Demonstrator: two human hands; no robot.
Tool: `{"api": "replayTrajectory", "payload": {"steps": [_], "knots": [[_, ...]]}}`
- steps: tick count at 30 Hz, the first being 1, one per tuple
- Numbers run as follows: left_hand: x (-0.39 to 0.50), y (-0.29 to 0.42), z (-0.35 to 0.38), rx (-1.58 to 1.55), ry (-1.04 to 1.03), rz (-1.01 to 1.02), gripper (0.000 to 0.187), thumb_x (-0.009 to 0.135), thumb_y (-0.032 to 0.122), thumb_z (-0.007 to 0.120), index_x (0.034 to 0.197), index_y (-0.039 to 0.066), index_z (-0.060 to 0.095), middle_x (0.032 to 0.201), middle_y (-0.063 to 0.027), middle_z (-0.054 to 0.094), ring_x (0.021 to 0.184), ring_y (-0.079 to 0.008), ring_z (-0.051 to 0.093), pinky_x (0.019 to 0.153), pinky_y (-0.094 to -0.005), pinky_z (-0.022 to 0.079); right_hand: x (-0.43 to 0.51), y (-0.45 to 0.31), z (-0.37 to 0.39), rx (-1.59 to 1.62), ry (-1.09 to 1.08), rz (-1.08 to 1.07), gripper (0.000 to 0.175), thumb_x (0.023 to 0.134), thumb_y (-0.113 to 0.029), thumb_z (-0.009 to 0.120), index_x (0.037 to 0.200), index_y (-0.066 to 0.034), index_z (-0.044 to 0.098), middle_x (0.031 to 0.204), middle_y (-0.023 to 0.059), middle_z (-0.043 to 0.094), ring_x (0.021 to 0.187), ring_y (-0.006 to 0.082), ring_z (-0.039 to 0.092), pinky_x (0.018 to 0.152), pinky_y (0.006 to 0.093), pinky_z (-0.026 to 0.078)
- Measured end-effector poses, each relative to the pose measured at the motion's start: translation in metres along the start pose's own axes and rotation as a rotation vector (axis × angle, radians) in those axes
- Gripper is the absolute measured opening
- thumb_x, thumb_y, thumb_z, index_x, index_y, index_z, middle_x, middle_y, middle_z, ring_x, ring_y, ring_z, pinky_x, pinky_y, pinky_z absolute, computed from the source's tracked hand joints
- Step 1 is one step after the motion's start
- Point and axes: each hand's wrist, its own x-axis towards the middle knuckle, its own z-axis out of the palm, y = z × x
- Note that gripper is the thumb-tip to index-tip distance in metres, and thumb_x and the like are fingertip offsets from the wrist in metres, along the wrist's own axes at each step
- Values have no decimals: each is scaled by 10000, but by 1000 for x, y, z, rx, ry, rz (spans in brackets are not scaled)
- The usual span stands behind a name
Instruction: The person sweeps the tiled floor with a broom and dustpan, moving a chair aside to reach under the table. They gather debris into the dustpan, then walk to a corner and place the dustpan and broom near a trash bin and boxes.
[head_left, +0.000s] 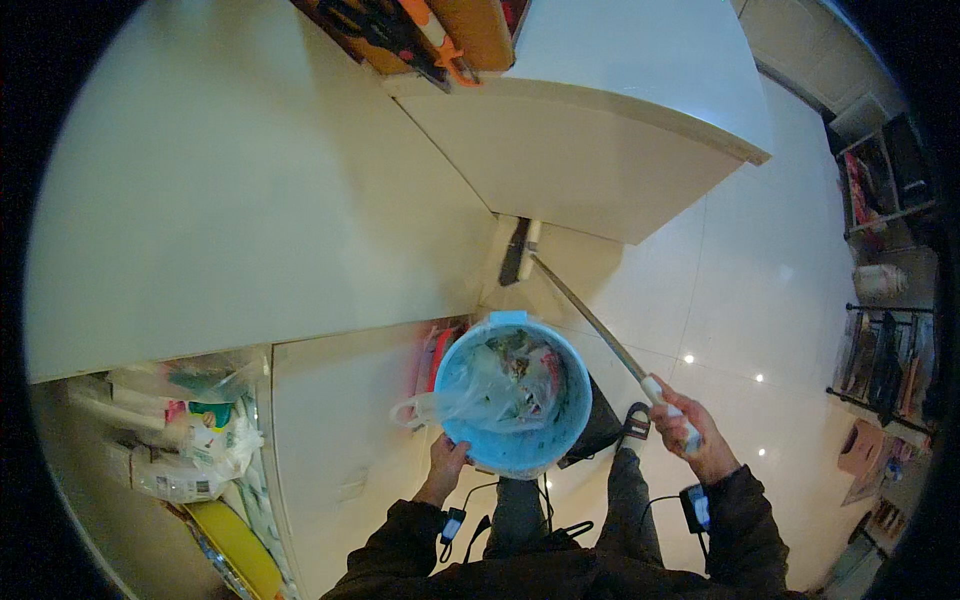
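My left hand (448, 459) grips the near rim of a light-blue plastic bin (480, 450). Inside it lies a clear plastic bag (487, 397) with mixed rubbish (525, 360), and part of the bag hangs over the left rim. A broom (589, 315) with a thin metal pole is in my right hand (694, 431), held by its white grip. The dark-bristled broom head (517, 251) is down on the floor in the corner beneath the counter. A dark object (596, 424), perhaps a dustpan, is partly hidden behind the bin.
A white counter panel (225, 225) fills the upper left, with a projecting curved-edge top (637, 45) holding a box of tools (465, 30). An open cabinet at lower left contains plastic-wrapped goods (180, 457). Racks (889, 367) line the right side of the glossy tiled floor (720, 300).
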Motion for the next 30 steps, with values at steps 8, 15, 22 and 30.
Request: {"api": "replayTrajectory", "payload": {"steps": [8,15,22,30], "knots": [[-26,18,-7,82,62,-64,285,800,92,588,1067,16,523,907,-69,582,715,-173,579,553,-304,502,-25,17,8,-500,-100,-61,507,956,-192,449,1429,-141,276,823,-25,469,594,9,431,472,124,389],[-50,36,-10,64,37,-22,239,795,81,581,1021,18,530,876,-84,578,697,-184,580,543,-308,504,-58,30,-18,-227,88,-115,516,965,-152,402,1438,-264,227,762,31,440,479,53,386,352,163,385],[-67,38,-16,86,93,-40,227,797,84,577,1010,20,533,839,-81,588,650,-179,581,528,-288,504,-23,41,-4,-17,-143,-94,550,960,-150,429,1448,-254,196,810,24,461,540,34,430,398,138,412],[-81,47,-24,15,83,-38,215,808,72,571,1016,39,529,843,-67,591,624,-160,565,511,-279,490,-104,57,-74,-63,132,-230,521,963,-177,437,1433,-280,236,766,27,465,480,37,378,362,149,379]]}}
